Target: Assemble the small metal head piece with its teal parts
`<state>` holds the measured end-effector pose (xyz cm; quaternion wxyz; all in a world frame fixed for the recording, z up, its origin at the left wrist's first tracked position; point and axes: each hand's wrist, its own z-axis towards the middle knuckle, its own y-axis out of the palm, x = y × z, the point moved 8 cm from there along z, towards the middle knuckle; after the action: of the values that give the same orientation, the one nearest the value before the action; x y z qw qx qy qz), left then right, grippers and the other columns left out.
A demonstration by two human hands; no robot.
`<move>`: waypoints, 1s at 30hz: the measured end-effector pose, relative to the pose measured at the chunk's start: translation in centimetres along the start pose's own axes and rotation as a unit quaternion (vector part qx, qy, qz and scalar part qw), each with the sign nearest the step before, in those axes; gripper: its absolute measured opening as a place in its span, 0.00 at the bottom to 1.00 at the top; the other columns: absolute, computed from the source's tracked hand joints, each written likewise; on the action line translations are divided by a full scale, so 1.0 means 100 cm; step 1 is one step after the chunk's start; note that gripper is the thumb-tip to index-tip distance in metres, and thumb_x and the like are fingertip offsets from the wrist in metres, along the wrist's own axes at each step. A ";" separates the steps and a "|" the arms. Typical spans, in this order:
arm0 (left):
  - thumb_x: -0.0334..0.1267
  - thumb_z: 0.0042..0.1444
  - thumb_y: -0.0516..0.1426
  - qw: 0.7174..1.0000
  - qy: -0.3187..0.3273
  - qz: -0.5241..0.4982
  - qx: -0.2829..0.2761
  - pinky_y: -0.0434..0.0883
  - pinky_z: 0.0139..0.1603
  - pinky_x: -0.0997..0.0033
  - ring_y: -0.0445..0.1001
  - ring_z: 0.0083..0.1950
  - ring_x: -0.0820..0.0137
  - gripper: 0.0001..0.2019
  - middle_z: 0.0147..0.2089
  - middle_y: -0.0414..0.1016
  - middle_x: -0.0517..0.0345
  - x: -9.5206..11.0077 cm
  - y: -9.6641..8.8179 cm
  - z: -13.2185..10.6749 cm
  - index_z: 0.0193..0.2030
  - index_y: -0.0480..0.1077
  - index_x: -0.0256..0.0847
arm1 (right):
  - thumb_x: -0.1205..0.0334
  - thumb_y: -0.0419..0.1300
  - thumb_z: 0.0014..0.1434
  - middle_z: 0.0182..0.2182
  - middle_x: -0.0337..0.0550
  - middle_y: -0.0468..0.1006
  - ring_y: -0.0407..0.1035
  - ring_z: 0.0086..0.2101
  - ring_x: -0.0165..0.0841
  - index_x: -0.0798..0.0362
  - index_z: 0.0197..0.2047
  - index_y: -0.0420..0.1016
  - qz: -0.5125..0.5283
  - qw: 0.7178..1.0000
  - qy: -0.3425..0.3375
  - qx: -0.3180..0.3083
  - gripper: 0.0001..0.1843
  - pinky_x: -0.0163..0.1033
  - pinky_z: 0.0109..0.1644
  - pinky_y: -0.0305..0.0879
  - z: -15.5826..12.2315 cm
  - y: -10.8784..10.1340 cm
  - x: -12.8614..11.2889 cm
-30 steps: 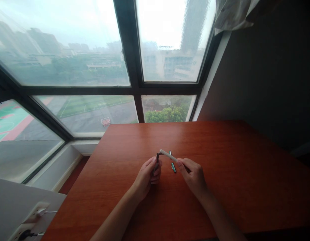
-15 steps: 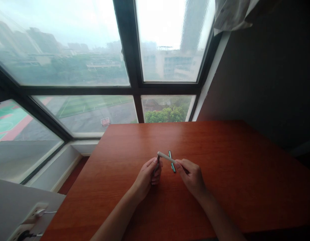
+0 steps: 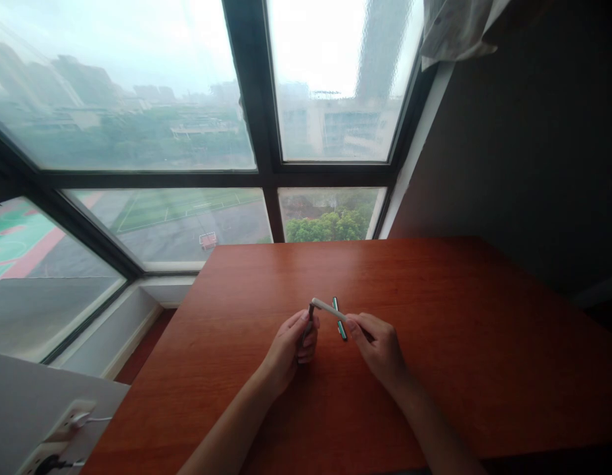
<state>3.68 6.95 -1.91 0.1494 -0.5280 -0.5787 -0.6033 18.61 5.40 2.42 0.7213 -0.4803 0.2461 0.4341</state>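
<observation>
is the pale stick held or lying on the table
Held: the right hand grips the pale stick, its far end close to the dark rod in the left hand; cannot tell if they touch.

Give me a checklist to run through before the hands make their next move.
1. Left hand gripping the dark rod: ok, its top pokes out above the fist.
2. Right hand holding the light stick: ok, pinched toward its near end, slanting up toward the rod.
3. Stick's tip seated on the rod's top: cannot tell, the two meet or overlap in view.
4. Green pieces resting on the tabletop: ok, not held by either hand.
5. Unobstructed view between the green pieces: not ok, the stick crosses in front.
</observation>
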 end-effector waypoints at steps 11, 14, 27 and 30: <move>0.51 0.58 0.54 1.000 -0.004 -0.003 0.012 0.42 0.17 0.81 0.44 0.17 0.82 0.15 0.19 0.51 0.70 -0.001 -0.001 -0.001 0.34 0.63 0.39 | 0.57 0.51 0.65 0.24 0.40 0.72 0.67 0.26 0.31 0.53 0.31 0.75 -0.008 1.000 0.004 0.018 0.17 0.33 0.31 0.58 0.001 -0.003 0.003; 0.51 0.58 0.54 1.000 0.002 0.008 0.018 0.43 0.17 0.81 0.46 0.17 0.82 0.16 0.19 0.52 0.69 0.000 -0.001 0.000 0.34 0.64 0.39 | 0.57 0.51 0.65 0.23 0.39 0.71 0.67 0.26 0.30 0.53 0.31 0.76 -0.009 1.000 0.001 0.012 0.17 0.33 0.31 0.58 0.001 -0.002 0.001; 0.50 0.55 0.58 0.991 0.090 0.051 0.081 0.53 0.22 0.79 0.54 0.22 0.79 0.15 0.22 0.57 0.66 0.012 -0.010 -0.002 0.35 0.67 0.39 | 0.56 0.50 0.65 0.25 0.41 0.75 0.69 0.27 0.32 0.53 0.32 0.76 0.004 1.000 0.006 0.006 0.18 0.34 0.31 0.61 0.001 -0.001 0.003; 0.49 0.54 0.59 0.990 0.092 0.072 0.077 0.55 0.24 0.78 0.56 0.24 0.78 0.15 0.24 0.59 0.64 0.012 -0.010 -0.002 0.37 0.69 0.38 | 0.56 0.50 0.65 0.24 0.41 0.74 0.69 0.26 0.32 0.53 0.31 0.76 0.015 1.000 0.014 0.008 0.18 0.34 0.31 0.60 0.001 -0.002 0.004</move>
<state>2.32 7.62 -1.45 0.2856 -0.4973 -0.5676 -0.5908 18.94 5.60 2.25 0.7152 -0.4766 0.2669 0.4360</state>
